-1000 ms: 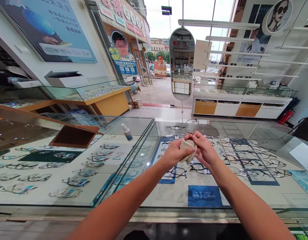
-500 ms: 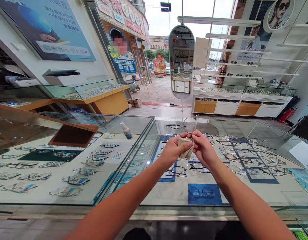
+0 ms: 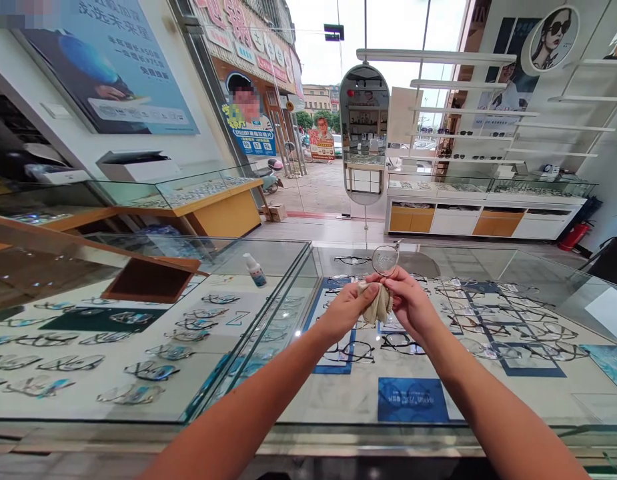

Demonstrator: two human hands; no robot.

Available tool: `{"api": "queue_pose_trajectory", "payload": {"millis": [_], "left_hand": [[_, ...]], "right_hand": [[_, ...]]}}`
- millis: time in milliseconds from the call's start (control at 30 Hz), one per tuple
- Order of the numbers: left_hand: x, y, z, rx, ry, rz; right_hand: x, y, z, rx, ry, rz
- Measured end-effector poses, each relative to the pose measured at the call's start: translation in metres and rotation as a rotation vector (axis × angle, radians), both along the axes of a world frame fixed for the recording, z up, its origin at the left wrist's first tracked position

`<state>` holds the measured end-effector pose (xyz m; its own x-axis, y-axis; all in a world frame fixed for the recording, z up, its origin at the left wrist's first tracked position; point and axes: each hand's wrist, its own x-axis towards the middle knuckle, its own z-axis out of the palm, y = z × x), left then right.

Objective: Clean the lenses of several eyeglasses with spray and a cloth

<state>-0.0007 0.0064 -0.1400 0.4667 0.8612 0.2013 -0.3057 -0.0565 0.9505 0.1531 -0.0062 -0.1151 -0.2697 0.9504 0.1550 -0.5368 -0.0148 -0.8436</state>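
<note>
Both my hands meet above the glass display counter. Closed around a beige cloth (image 3: 377, 308), my left hand (image 3: 345, 308) presses it against the lower part of a pair of eyeglasses (image 3: 385, 260). My right hand (image 3: 408, 297) pinches the eyeglasses' frame from the right. One round lens stands upright above my fingers, with what look like droplets on it. The other lens is hidden behind the cloth and fingers. Below my hands, several eyeglasses (image 3: 402, 343) lie inside the counter.
A white spray bottle (image 3: 255, 270) stands on the left counter glass. Left of it is a wooden-framed tabletop mirror (image 3: 151, 277). Blue cards (image 3: 412, 400) lie under the glass. Further off stand an oval mirror (image 3: 365, 133) and white cabinets (image 3: 455, 217).
The cloth has shifted and now hangs lower and more spread out under my fingers. My hands stay together on the eyeglasses. The view has tilted slightly upward.
</note>
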Motion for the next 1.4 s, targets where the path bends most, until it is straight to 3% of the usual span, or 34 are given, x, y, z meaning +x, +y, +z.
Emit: {"api": "queue_pose_trajectory", "payload": {"millis": [233,567,967,1200,1400], "left_hand": [[-0.009,0.000,0.002,-0.063,0.018,-0.092],[-0.005,-0.004,0.006,-0.076,0.078,-0.007],[-0.009,-0.003,0.008,-0.040,0.082,-0.067],[-0.005,-0.008,0.013,-0.090,0.081,0.025],[-0.002,-0.007,0.009,-0.097,0.021,0.092]], "right_hand": [[0.005,0.003,0.001,-0.049,-0.026,-0.028],[0.002,0.001,0.001,-0.048,0.005,0.009],[0.007,-0.001,0.008,-0.124,-0.039,-0.027],[0.006,0.003,0.000,-0.034,-0.045,0.029],[0.004,0.001,0.001,0.066,-0.091,-0.007]]}}
